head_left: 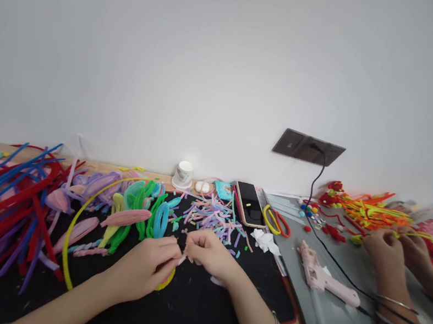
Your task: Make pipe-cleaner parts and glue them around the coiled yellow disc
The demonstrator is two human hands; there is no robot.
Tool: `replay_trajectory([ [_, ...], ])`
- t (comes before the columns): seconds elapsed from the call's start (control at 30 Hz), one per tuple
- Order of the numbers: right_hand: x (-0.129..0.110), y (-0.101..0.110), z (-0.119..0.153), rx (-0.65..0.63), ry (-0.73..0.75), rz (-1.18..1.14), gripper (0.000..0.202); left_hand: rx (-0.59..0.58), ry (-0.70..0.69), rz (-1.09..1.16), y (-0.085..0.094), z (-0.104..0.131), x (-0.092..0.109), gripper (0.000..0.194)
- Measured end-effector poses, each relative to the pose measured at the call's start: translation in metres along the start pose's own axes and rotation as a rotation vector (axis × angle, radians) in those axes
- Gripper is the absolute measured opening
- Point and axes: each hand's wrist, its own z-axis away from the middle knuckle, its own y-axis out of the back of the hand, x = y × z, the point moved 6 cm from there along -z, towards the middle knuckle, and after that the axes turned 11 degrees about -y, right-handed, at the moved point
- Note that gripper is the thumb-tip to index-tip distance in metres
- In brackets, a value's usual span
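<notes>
My left hand (144,267) and my right hand (212,255) meet above the black mat (193,314), fingertips close together. Both pinch a small pale pink piece of pipe cleaner (182,260), mostly hidden by the fingers. Under my left hand a round yellow fuzzy piece (166,281) shows in part. Just behind the hands lies a heap of short pastel pipe cleaner cuttings (213,216). Left of them are bent pipe cleaner loops in green (145,200) and blue (161,219), and a pink petal shape (127,218).
Long red and blue pipe cleaners (3,203) spread at the left beside a yellow hoop (71,237). A white cup (184,173), a phone (251,204) and scissors (276,221) stand or lie behind. At right are a pink glue gun (325,281), its black cord and a co-worker's hands (385,250).
</notes>
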Motion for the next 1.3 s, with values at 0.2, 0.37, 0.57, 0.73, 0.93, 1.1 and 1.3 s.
replay_trajectory([
  [0.2,-0.018,-0.005,0.010,-0.051,0.232,-0.081,0.015,-0.010,0.370,0.673,-0.014,0.005,-0.023,0.032],
  [0.37,-0.030,-0.005,0.017,0.048,0.404,0.102,0.011,0.053,0.464,1.080,-0.017,0.009,-0.024,0.030],
  [0.57,-0.033,-0.003,0.019,0.173,0.421,0.227,0.027,0.005,0.452,0.923,-0.015,0.008,-0.023,0.030],
  [0.73,-0.009,-0.002,0.005,0.115,0.120,0.132,0.029,0.003,0.157,0.259,0.000,-0.001,-0.011,0.027],
  [0.93,0.005,0.002,-0.004,0.016,0.063,-0.108,0.035,0.057,0.237,0.376,-0.001,0.001,-0.015,0.030],
  [1.1,-0.023,0.006,0.011,0.072,0.349,-0.076,0.019,0.097,0.442,1.017,-0.014,0.007,-0.023,0.029],
  [1.3,-0.034,0.000,0.021,0.151,0.485,0.155,0.010,0.062,0.489,1.310,-0.020,0.009,-0.015,0.027],
])
